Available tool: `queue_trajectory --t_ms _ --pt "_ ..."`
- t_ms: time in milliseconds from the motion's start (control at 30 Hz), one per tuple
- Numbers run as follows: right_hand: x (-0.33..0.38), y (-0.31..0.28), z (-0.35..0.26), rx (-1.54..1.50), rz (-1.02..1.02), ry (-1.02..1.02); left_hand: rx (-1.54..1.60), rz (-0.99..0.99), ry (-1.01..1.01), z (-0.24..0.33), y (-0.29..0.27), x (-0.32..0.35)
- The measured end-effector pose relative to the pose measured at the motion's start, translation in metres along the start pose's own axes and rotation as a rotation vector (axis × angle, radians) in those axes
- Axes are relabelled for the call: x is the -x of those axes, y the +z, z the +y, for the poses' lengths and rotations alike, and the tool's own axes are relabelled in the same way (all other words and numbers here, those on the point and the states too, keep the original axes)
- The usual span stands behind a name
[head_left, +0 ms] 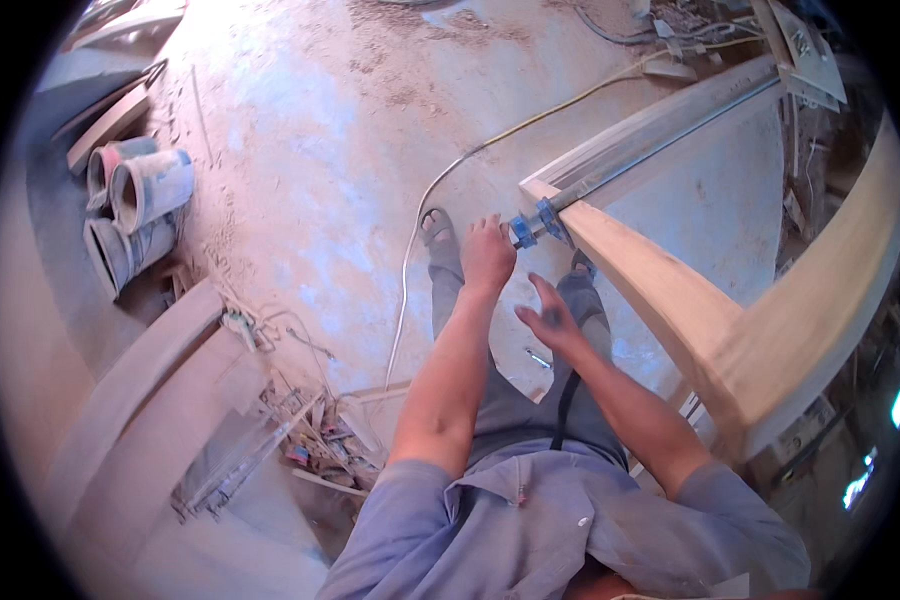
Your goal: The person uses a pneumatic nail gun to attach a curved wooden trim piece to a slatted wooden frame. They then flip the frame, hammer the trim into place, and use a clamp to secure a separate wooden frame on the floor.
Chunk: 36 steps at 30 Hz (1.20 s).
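A long pipe clamp (536, 226) with blue jaws lies across a pale wooden frame (660, 285) at my right. Its grey bar runs away toward the far right, alongside the frame's far rail (650, 130). My left hand (487, 258) is closed on the handle end of the clamp, just left of the blue jaws; the handle itself is mostly hidden by the fingers. Below the jaws, my right hand (553, 322) hovers with thumb and fingers apart and nothing in it, close to the frame's near corner but not touching it.
A pale hose (450, 165) snakes over the dusty floor past my left foot. Several dirty buckets (155, 188) lie at the left, near a curved wooden piece (135, 400). Wood scraps (335, 440) are heaped at lower left. A broad curved beam (830, 310) rises at right.
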State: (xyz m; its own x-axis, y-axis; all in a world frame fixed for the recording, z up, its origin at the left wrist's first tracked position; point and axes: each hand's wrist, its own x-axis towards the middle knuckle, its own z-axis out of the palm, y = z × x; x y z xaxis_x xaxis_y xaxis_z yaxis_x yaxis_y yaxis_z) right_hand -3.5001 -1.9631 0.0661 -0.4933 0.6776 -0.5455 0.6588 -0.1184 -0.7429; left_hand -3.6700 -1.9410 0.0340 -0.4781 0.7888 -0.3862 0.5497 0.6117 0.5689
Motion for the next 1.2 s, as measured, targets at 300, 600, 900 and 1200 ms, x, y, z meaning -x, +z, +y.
queue_trajectory --t_ms 300,600,900,1200 --pt "-0.086 0.044 -0.003 -0.297 -0.160 0.055 0.041 0.035 0.024 -0.005 0.000 -0.011" --pt "-0.093 0.053 0.035 -0.179 -0.304 0.056 0.039 -0.020 -0.083 -0.010 0.001 -0.013" --pt "-0.076 0.076 0.016 -0.011 0.024 -0.038 0.049 -0.077 -0.131 -0.012 0.004 -0.023" --pt "-0.077 0.050 -0.037 0.317 -0.079 0.304 0.098 -0.443 -0.300 -0.041 0.024 -0.072"
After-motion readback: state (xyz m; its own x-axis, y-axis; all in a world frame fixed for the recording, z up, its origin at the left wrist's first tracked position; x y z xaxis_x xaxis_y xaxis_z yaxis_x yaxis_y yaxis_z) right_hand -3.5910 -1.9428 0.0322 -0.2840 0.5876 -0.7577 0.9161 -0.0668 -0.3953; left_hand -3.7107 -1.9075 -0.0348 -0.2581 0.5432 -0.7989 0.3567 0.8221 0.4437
